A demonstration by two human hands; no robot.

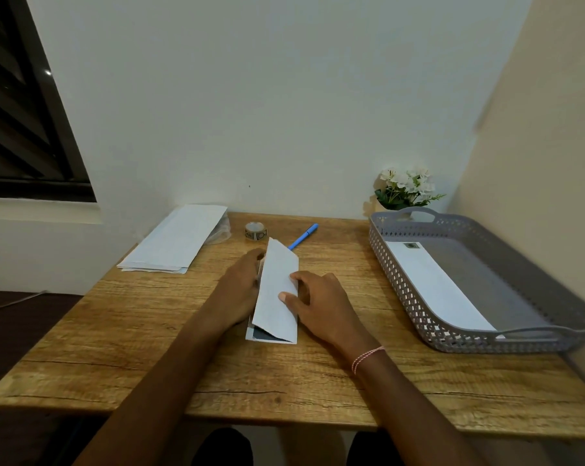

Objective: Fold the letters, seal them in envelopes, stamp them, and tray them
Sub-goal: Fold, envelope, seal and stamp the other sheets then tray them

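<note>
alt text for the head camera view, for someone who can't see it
A left hand and right hand hold a partly folded white letter on a wooden table. Right, a grey tray holds one stamped envelope; behind lie a paper stack, small roll and blue pen.

Plain white wall (250,95) straight ahead, meeting a cream side wall (553,129) on the right. Upper left, a dark-framed window (22,112) with slanted dark louvres above a white sill (38,210). Wood-grain surface (149,348) set against the back wall. At its far right corner, small pot of white flowers (405,188) against the wall. Left of the surface, a dark brown area (25,331), too dim to identify. Soft, even indoor light; faint shadows only.
</note>
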